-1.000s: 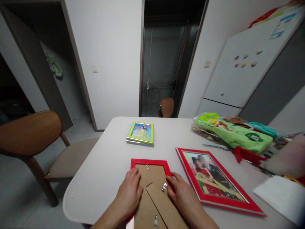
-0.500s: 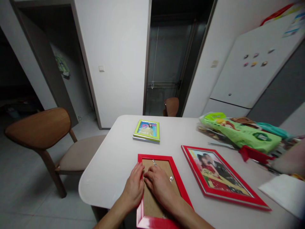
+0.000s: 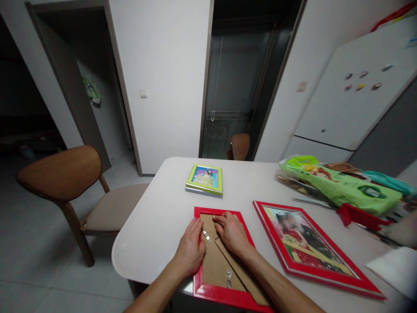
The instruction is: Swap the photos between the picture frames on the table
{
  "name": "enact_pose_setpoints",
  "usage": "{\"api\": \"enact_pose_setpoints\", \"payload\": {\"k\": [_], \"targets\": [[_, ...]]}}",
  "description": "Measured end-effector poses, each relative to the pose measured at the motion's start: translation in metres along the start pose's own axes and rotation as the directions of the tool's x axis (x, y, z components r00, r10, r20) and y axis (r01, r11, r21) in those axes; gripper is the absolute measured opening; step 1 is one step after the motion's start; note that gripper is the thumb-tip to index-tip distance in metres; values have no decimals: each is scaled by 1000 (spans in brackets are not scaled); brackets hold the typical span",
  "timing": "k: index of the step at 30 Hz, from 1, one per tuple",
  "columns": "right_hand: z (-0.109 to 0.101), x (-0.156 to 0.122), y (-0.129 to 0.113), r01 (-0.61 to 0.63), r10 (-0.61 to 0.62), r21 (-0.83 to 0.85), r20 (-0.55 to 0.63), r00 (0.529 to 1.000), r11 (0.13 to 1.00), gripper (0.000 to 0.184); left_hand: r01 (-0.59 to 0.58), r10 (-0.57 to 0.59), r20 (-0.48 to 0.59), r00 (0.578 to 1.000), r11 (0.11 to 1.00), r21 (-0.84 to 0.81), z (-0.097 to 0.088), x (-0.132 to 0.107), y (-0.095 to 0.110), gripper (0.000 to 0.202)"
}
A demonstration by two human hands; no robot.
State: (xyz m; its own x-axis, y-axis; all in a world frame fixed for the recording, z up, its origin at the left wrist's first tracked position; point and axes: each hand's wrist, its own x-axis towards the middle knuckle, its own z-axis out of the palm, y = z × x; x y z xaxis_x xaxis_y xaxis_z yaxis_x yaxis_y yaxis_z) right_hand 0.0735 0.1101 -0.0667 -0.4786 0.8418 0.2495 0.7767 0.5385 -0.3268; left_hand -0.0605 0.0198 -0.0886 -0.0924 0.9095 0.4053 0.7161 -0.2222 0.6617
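We have both bare hands resting on the back of a red picture frame (image 3: pixel 224 296), which lies face down on a white table (image 3: pixel 153 234), its lower end reaching the table's near edge. Our left hand (image 3: pixel 190 245) lies over the frame's left side, and our right hand (image 3: pixel 231 232) lies on the upper part of the cardboard backing (image 3: pixel 216 271). Both hands are open and nearly flat, the fingers slightly curved and pressing down, with no grip on anything that we can see. The main change from the earlier views is that the two hands have drawn closer together near the top of the frame, with the right hand now well in from the red edge. Between them sits a small metal clip (image 3: pixel 206 236), and a second metal clip (image 3: pixel 229 278) shows lower on the backing, which has a diagonal cardboard flap. Just to the right lies a larger red picture frame (image 3: pixel 325 278), face up, with a photo showing. Farther ahead is a small green picture frame (image 3: pixel 204 179), and at the far right a green plastic bag (image 3: pixel 342 189) sits among other packets, with a white paper (image 3: pixel 394 269) near the table's right edge
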Motion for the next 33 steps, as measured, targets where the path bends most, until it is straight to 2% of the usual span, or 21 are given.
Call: {"api": "enact_pose_setpoints", "payload": {"k": [6, 13, 17, 19, 22, 25, 29, 33], "targets": [[3, 2, 0, -26, 26, -7, -25, 999, 1000, 31, 0, 0, 0, 1000, 1000, 22, 0, 2, 2, 50], [2, 3, -7, 76, -77, 53, 9, 997, 996, 32, 1, -1, -4, 1000, 1000, 18, 2, 3, -1, 53], [-11, -7, -7, 123, -126, 90, 32, 992, 988, 34, 0, 0, -17, 1000, 1000, 13, 2, 3, 0, 51], [-25, -24, -3, 184, -199, 156, 88, 976, 971, 35, 2, -1, -24, 1000, 1000, 8, 1, 2, 0, 50], [-47, -54, 1, 248, -331, 313, 250, 910, 917, 30, 12, -12, -32, 999, 1000, -3, 2, 1, 1, 49], [-58, -74, -1, 242, -359, 349, 326, 874, 905, 22, 27, -27, -34, 999, 999, -19, 3, 1, 2, 49], [-51, -76, -5, 236, -332, 320, 290, 898, 918, 13, 38, -40, -31, 999, 998, -39, 3, 0, 3, 48], [-40, -71, 0, 132, -176, 220, 193, 965, 967, 30, 57, -59, -27, 998, 996, -68, 2, 0, 3, 47]]}}
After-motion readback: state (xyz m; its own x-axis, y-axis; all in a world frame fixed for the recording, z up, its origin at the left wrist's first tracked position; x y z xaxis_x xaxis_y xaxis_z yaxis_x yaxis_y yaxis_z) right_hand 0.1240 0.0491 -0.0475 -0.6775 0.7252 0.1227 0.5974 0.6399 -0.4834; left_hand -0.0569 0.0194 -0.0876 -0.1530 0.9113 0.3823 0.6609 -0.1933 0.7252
